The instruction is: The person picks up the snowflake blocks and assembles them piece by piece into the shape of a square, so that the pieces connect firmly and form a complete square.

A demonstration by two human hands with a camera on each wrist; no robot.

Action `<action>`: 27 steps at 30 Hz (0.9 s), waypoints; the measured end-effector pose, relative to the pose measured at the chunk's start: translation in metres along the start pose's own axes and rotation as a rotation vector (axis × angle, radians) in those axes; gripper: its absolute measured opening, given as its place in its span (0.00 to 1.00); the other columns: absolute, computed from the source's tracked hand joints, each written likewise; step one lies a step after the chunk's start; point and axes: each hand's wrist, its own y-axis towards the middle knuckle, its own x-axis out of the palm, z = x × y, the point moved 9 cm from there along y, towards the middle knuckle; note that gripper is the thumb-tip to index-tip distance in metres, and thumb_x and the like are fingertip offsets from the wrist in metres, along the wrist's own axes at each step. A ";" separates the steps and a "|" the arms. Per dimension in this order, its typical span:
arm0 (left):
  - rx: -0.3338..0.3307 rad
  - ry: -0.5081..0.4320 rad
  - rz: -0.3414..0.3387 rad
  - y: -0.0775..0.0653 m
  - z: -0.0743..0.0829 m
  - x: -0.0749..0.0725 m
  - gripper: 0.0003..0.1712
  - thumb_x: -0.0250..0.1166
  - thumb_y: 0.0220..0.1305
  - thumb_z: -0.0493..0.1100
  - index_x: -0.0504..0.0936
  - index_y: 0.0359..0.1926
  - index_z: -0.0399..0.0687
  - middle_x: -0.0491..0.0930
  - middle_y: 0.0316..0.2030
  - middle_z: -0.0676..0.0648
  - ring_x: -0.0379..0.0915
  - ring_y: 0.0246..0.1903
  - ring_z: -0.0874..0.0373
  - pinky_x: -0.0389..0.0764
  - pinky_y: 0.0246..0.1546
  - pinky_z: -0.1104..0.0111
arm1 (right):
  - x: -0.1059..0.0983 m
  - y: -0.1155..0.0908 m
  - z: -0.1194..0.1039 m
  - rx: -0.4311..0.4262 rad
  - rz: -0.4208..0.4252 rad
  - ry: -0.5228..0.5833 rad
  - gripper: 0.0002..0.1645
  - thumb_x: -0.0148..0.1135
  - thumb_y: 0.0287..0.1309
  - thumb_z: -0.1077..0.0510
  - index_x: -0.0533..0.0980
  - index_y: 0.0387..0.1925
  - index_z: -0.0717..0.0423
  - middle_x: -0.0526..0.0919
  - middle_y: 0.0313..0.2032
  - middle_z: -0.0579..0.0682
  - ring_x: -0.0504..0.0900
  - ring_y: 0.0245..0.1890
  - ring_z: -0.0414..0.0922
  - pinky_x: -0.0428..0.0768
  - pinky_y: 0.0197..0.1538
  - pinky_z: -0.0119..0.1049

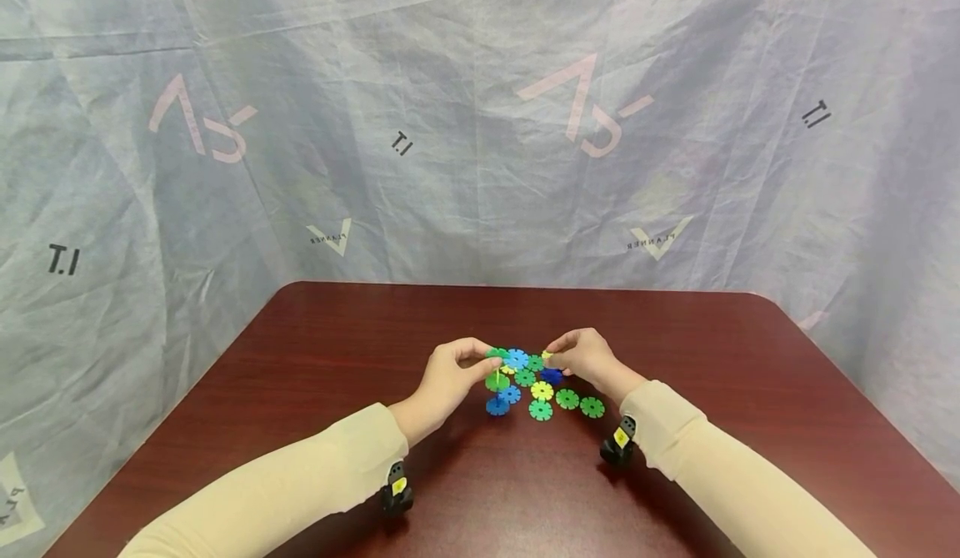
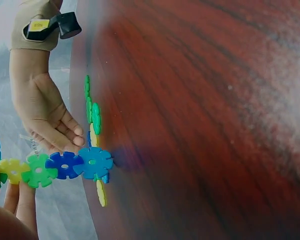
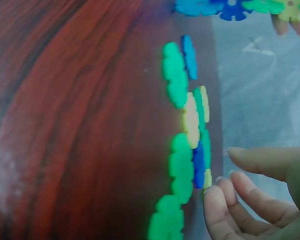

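Observation:
Between thumb and fingers, my left hand [image 1: 450, 379] grips a chain of notched plastic snowflake discs [image 2: 38, 170]. Yellow, green, dark blue and light blue discs in it are slotted edge to edge, and the chain hangs toward the tabletop. A light blue disc [image 1: 516, 359] shows beside the left fingertips in the head view. My right hand [image 1: 592, 359] reaches over the far side of the loose discs. Its fingertips are right at a yellow disc [image 3: 207, 179], with the thumb held apart from the fingers. A dark blue disc [image 1: 551, 375] lies just under that hand.
On the dark red wooden table [image 1: 480, 475] several loose discs lie between the hands, among them a yellow disc [image 1: 542, 390], a teal disc [image 1: 541, 409] and a green disc [image 1: 592, 407] at the right end. A grey printed cloth [image 1: 480, 124] hangs behind the table.

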 end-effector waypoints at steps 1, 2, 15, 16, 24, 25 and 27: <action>0.002 0.000 0.001 -0.002 0.004 -0.001 0.08 0.64 0.63 0.35 0.82 0.40 0.32 0.84 0.37 0.34 0.80 0.39 0.39 0.81 0.39 0.68 | -0.001 0.000 0.002 0.004 0.013 -0.012 0.15 0.69 0.55 0.61 0.80 0.43 0.64 0.81 0.46 0.60 0.83 0.35 0.46 0.84 0.39 0.39; 0.003 -0.002 0.004 -0.004 0.006 -0.001 0.08 0.64 0.63 0.35 0.83 0.39 0.32 0.84 0.37 0.35 0.80 0.39 0.40 0.81 0.40 0.66 | -0.001 -0.001 0.003 0.011 0.024 -0.022 0.15 0.70 0.54 0.61 0.80 0.43 0.64 0.81 0.45 0.60 0.83 0.34 0.46 0.83 0.38 0.38; 0.011 0.003 0.002 -0.004 0.005 -0.001 0.08 0.64 0.63 0.35 0.83 0.40 0.33 0.84 0.37 0.35 0.80 0.40 0.39 0.82 0.40 0.64 | 0.005 -0.004 0.008 0.014 0.018 -0.075 0.14 0.72 0.50 0.64 0.80 0.40 0.63 0.81 0.31 0.52 0.77 0.32 0.46 0.76 0.33 0.35; 0.012 0.005 0.001 -0.004 0.005 -0.001 0.08 0.64 0.63 0.35 0.83 0.40 0.33 0.84 0.37 0.35 0.80 0.40 0.39 0.82 0.40 0.64 | 0.005 -0.004 0.008 0.014 0.016 -0.079 0.13 0.72 0.50 0.64 0.80 0.39 0.62 0.80 0.31 0.52 0.77 0.32 0.46 0.76 0.33 0.35; 0.008 0.003 -0.006 0.000 -0.003 0.000 0.08 0.64 0.63 0.35 0.83 0.40 0.33 0.84 0.37 0.34 0.79 0.40 0.37 0.78 0.36 0.72 | 0.006 -0.005 0.008 0.018 0.004 -0.070 0.12 0.71 0.51 0.66 0.81 0.39 0.62 0.80 0.31 0.53 0.77 0.31 0.45 0.77 0.33 0.34; 0.010 0.003 -0.004 0.002 -0.007 0.000 0.08 0.65 0.63 0.35 0.83 0.40 0.33 0.84 0.37 0.34 0.79 0.40 0.38 0.79 0.36 0.72 | 0.006 -0.005 0.009 0.022 0.001 -0.061 0.11 0.71 0.52 0.65 0.81 0.38 0.62 0.80 0.33 0.53 0.78 0.30 0.45 0.77 0.33 0.35; 0.014 0.004 0.001 0.007 -0.016 0.001 0.08 0.65 0.63 0.37 0.83 0.40 0.35 0.84 0.37 0.35 0.80 0.39 0.40 0.80 0.37 0.70 | 0.007 -0.006 0.010 0.027 -0.011 -0.038 0.10 0.70 0.53 0.64 0.81 0.38 0.62 0.81 0.37 0.55 0.79 0.30 0.45 0.79 0.35 0.36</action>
